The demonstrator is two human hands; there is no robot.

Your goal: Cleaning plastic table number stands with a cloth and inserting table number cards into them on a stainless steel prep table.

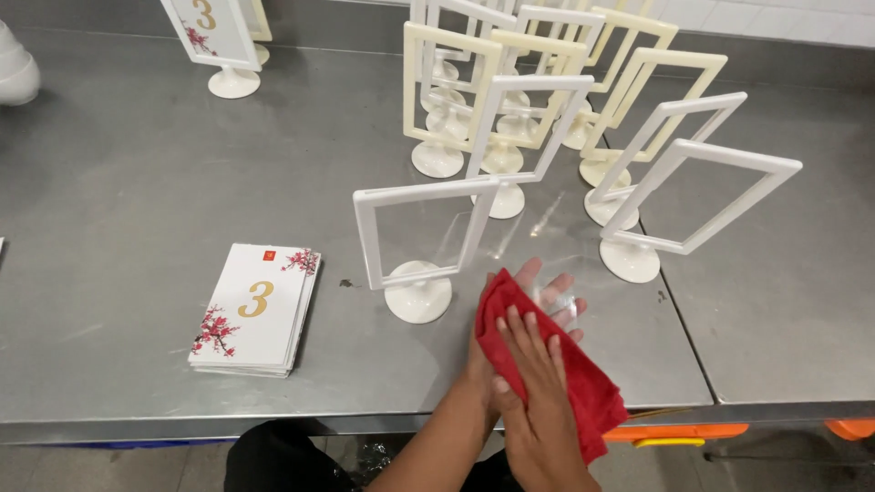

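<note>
The worktop is a brushed stainless-steel table (118, 210), dull grey and faintly streaked, with a seam where a second steel table (793, 310) butts against it on the right. A pale tiled wall (775, 18) runs along the far edge.

Near the front edge, the person's hands work together over a red cloth (583, 387). The right hand (533, 378) lies flat on top of the cloth, fingers stretched out and slightly spread, pressing down rather than gripping. The left hand (538, 296) sits beneath, palm up and fingers extended, supporting a clear plastic sheet (558, 301) that the cloth is folded over; the sheet is see-through and its edges are hard to make out. The cloth's loose end hangs past the table's edge.

Just left of the hands stands an empty white sign-holder frame (419, 241) on a round foot. Behind it a cluster of similar empty frames (547, 100), some white and some cream, crowds the middle of the table, and two more white frames (693, 196) tilt toward the seam. Well to the left lies a neat stack of white cards (255, 310) printed with a gold numeral and red blossom sprigs. In the far left corner, a frame already fitted with a card (214, 41) stands upright. Below the table edge on the right, something orange (674, 431) shows, though I cannot tell what it is.
</note>
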